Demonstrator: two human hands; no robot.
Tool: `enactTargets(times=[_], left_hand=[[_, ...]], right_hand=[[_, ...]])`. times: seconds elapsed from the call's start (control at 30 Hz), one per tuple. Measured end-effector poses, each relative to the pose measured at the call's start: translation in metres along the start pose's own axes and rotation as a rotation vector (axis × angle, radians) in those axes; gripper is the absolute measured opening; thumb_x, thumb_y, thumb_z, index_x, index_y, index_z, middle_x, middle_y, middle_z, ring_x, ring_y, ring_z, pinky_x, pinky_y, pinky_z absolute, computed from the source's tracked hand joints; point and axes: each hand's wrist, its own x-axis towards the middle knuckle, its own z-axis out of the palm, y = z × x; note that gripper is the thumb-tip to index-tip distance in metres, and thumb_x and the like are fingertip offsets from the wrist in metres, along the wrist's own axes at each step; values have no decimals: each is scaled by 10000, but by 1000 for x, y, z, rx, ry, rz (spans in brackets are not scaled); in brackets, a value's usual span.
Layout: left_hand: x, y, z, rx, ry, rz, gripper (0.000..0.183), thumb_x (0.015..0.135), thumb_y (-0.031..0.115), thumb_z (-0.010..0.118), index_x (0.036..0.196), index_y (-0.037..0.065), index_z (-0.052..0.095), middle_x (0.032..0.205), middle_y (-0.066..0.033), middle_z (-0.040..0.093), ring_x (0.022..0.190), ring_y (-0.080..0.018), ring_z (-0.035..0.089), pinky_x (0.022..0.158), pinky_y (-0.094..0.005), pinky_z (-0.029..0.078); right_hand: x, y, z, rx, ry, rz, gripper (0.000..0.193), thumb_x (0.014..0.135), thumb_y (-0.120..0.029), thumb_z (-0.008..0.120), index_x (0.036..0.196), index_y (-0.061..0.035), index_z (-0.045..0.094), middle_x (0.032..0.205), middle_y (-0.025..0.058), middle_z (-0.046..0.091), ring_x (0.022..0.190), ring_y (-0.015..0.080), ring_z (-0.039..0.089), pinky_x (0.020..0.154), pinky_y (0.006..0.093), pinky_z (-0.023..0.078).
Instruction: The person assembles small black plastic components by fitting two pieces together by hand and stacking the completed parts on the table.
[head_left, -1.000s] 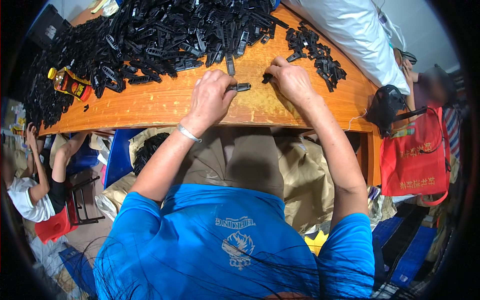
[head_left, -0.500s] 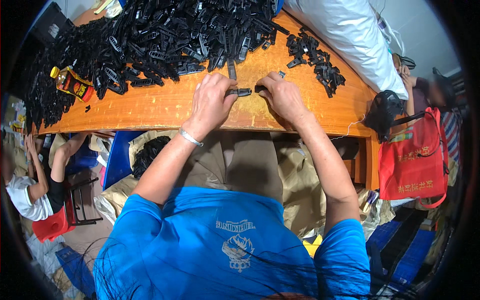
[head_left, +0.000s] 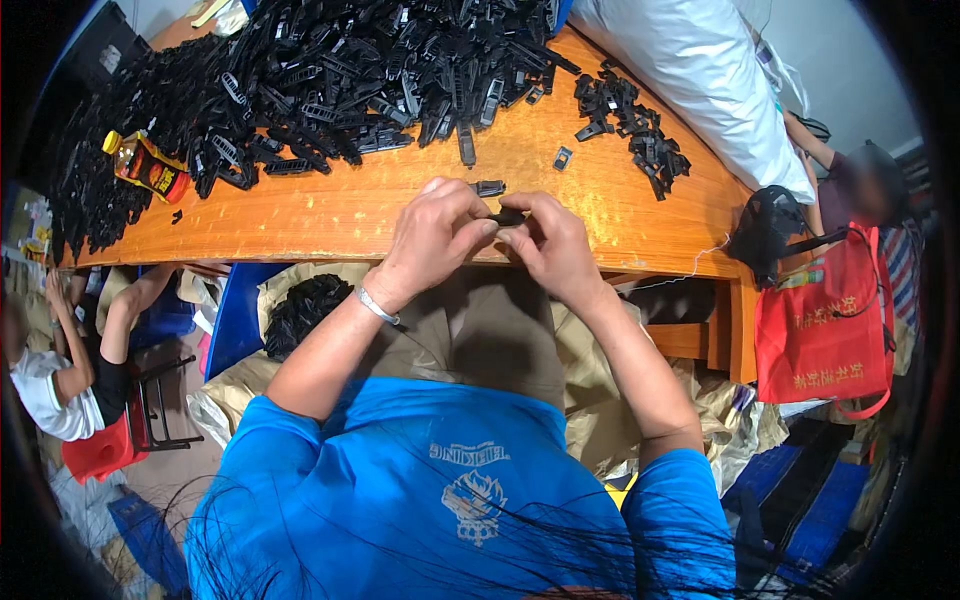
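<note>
My left hand [head_left: 432, 240] and my right hand [head_left: 556, 246] meet over the near edge of the wooden table. Between their fingertips they both grip a small black plastic part [head_left: 509, 217], mostly covered by the fingers. Just beyond them a black plastic clip-like piece [head_left: 488, 187] lies on the tabletop. Farther off, a narrow dark piece [head_left: 466, 146] points toward me from the edge of a large heap of black plastic parts [head_left: 330, 75]. A small dark piece with a bluish face [head_left: 563, 158] rests alone beyond my right hand.
A smaller group of black parts [head_left: 640, 120] lies on the right of the table [head_left: 330, 222], beside a large white sack [head_left: 700, 85]. At left, a bottle with a yellow cap [head_left: 146, 168] lies against the heap. A red bag [head_left: 825, 320] hangs at right. Other people sit at both sides.
Both hands have drawn together and toward me, bringing the small black part between them. The left hand has left the clip-like piece on the table. The bluish-faced piece is now uncovered.
</note>
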Motion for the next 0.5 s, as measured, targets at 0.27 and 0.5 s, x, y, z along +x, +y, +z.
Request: enactTargets(times=[0.27,0.5], left_hand=[[0,-12,1,122,80,-105,219,864,137,826,1039,32,747,1012,-149,688,1015,-370,646,886,-471,532],[8,-23,-2,317,25,-187,235,837,120,851,1042,44,767,1004,-101,673,1010,-333,635,872,-435,529]], right_hand=[[16,20,0,-311,118,-67,275,891,-122,815,1154,-65,762,1064,135,707,899,369,733,753,448,593],[46,39,3,-340,8,-27,251,893,-163,823,1132,-87,803,1008,137,703,939,370,718,798,452,572]])
